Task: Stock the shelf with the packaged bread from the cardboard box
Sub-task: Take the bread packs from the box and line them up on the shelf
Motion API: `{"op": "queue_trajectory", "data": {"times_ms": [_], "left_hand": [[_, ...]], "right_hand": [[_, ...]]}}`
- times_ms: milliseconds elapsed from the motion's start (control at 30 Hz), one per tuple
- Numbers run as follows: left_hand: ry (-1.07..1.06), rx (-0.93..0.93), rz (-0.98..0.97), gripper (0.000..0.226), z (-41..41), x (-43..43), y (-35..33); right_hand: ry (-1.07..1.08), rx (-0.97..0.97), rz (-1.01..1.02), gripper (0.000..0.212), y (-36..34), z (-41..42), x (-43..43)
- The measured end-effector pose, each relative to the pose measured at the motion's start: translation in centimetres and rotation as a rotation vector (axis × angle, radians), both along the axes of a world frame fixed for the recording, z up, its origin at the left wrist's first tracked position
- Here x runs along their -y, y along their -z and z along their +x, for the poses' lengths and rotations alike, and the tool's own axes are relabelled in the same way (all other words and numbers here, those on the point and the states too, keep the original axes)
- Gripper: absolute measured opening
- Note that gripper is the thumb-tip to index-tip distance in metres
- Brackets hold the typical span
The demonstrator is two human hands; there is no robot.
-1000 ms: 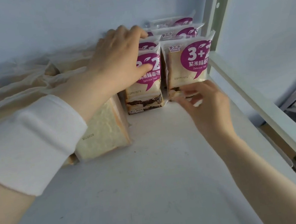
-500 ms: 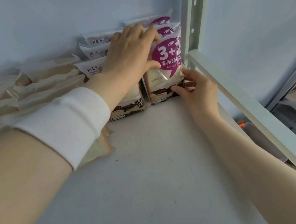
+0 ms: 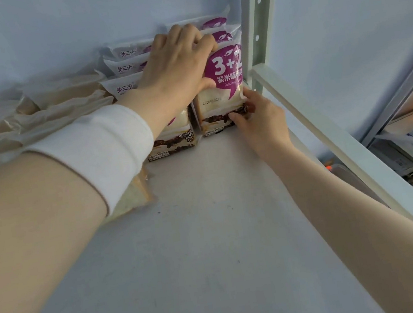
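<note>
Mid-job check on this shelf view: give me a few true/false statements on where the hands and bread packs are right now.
1. The purple-label packs stand upright in the right rear corner of the shelf. True.
2. The right hand lies flat on bare shelf, away from every pack. False: it pinches the lower right corner of the front right pack.
3. The left hand grips the top of the front right pack. True.
4. A cardboard box stands on the shelf. False: no box is in view.
5. Clear-bagged bread lies left of the purple-label packs. True.
</note>
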State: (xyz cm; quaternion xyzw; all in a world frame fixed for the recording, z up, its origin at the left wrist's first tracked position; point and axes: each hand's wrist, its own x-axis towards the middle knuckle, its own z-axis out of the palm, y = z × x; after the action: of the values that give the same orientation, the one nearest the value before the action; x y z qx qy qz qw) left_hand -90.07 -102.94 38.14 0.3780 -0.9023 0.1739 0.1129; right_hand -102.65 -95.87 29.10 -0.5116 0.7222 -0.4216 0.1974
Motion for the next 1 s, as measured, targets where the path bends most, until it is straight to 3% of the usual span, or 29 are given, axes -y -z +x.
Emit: {"op": "queue_trajectory", "data": {"times_ms": [100,233,333,467,700,1000], "left_hand": [[-0.044,0.095,-0.069,0.067,0.0,-1.8,-0.7],[-0.038,0.174,-0.099,0.060,1.0,-5.9,-1.0],[-0.024,0.248,-0.042,0.047,2.2,-10.3,-0.1],[0.053,0.285,0.029,0.049,4.6,-16.6,1.3],[0.130,0.330,0.070,0.035,5.4,-27.9,1.2],[0.383,0.312,0.106,0.046,-0.8,-44.9,4.1]], "right_hand": [[-0.005,-0.163,0.122,0.069,-1.6,0.5,-1.6],[0.070,-0.421,0.173,0.063,-3.6,1.4,-5.6],[0.127,-0.601,0.260,0.059,-4.6,2.1,-10.4],[0.163,-0.758,0.380,0.056,-4.9,4.0,-17.9],[0.195,-0.815,0.512,0.055,-5.7,6.2,-31.0],[0.286,-0.787,0.640,0.061,-1.6,2.3,-49.4]]}}
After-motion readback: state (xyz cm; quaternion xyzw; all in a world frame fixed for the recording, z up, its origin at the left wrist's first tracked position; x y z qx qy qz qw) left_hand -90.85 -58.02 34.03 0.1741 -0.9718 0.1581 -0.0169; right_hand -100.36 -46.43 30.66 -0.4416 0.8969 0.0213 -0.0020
